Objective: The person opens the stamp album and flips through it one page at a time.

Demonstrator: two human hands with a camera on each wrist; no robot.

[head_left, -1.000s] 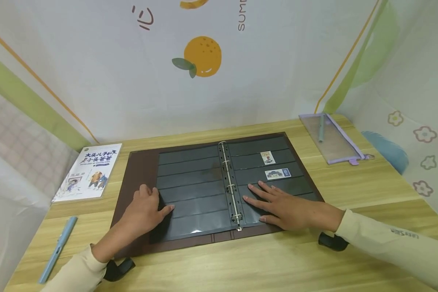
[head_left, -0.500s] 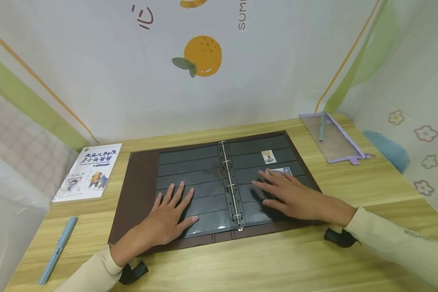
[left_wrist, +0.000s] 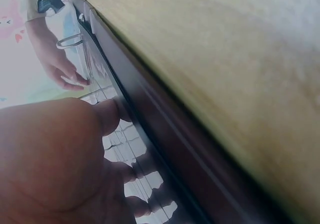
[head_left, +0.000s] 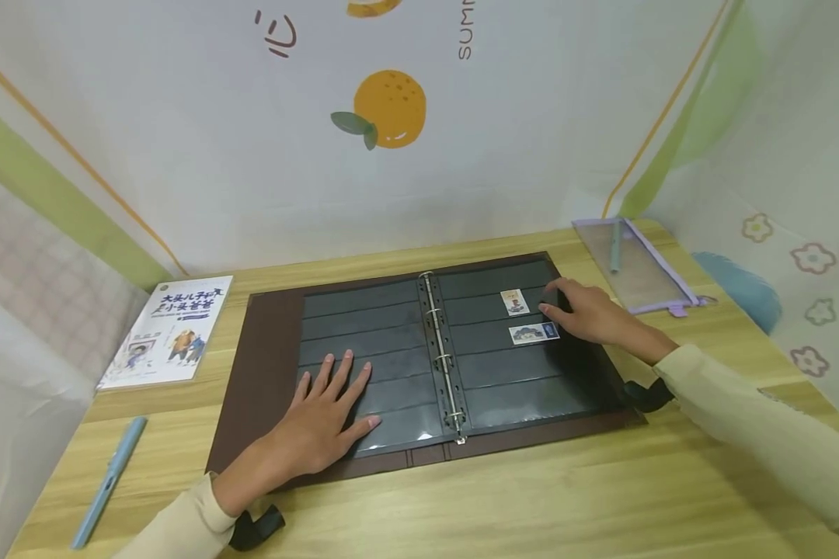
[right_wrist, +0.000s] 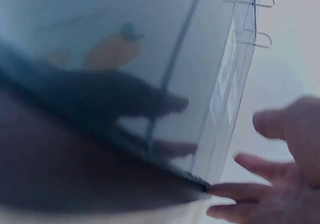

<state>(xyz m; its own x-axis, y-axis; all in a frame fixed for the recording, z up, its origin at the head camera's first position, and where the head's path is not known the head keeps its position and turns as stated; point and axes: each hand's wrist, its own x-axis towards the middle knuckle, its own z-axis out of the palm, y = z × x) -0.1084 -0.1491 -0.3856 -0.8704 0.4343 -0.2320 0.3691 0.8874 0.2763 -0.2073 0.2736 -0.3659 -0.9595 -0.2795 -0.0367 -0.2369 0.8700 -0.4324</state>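
Note:
A brown ring-bound stamp album lies open, showing black pocket pages on both sides of its metal rings. Two stamps sit in the right page: an upright one and, just below, a wider blue-and-white one. My left hand rests on the lower left page with fingers spread; the left wrist view shows its fingertips against the glossy sheet. At the right page's outer edge is my right hand. In the right wrist view, its extended fingers touch the edge, thumb apart.
A white booklet in a clear cover lies left of the album, and a light-blue pen lies in front of it. At the back right is a purple-edged mesh zip pouch with a pen on it. A printed curtain hangs behind the table.
The left hand has gone from curled at the left page's edge to flat on that page. The right hand has lifted off its page and moved up and right to the outer edge.

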